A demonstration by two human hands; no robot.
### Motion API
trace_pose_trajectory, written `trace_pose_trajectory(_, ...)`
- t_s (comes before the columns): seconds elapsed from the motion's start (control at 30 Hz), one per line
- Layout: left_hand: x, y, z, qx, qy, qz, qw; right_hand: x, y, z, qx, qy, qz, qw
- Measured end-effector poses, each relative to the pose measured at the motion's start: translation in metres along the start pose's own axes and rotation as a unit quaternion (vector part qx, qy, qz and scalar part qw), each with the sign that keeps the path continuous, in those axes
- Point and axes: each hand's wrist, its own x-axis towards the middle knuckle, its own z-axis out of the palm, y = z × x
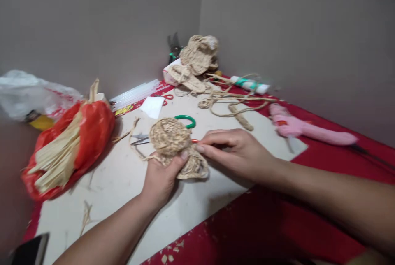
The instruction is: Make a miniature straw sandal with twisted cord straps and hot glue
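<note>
A tan woven piece of braided fibre (171, 135), with a round coiled part and a flatter part below it, is held above the white board (188, 207). My left hand (163, 174) is closed round its lower side, thumb on top. At its right edge my right hand (233, 149) pinches a thin tool with a red end (195, 141); the tool's other end is hidden by the weave. Behind the piece lie scissors with a green handle (189, 121), their blades showing at its left. A loose braid tail (138, 154) trails from its left side.
An orange bag (98, 123) of dry husks stands left, near a clear plastic bag (37, 94). At the back are woven pieces (197, 57), pliers (174, 47) and cord (216, 101). A pink glue gun (324, 132) lies right, a dark phone-like object (31, 250) front left.
</note>
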Motion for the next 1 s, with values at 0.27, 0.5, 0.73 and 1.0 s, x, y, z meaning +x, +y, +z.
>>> trace_pose_trajectory(0.27, -0.002, 0.003, 0.003, -0.023, 0.018, -0.022, 0.999, -0.004, -0.002, 0.001, -0.017, -0.018, 0.022, 0.999)
trace_pose_trajectory(0.5, 0.002, 0.017, 0.006, -0.08, 0.016, -0.056, 0.995, 0.003, -0.001, -0.004, 0.083, 0.012, 0.038, 0.996)
trace_pose_trajectory(0.73, 0.004, 0.027, 0.003, -0.083, 0.071, -0.097, 0.989, 0.006, 0.007, -0.003, 0.036, 0.025, -0.109, 0.993)
trace_pose_trajectory(1.0, 0.008, 0.026, 0.0, -0.102, 0.088, -0.108, 0.985, 0.007, 0.013, -0.007, -0.08, -0.032, -0.31, 0.947)
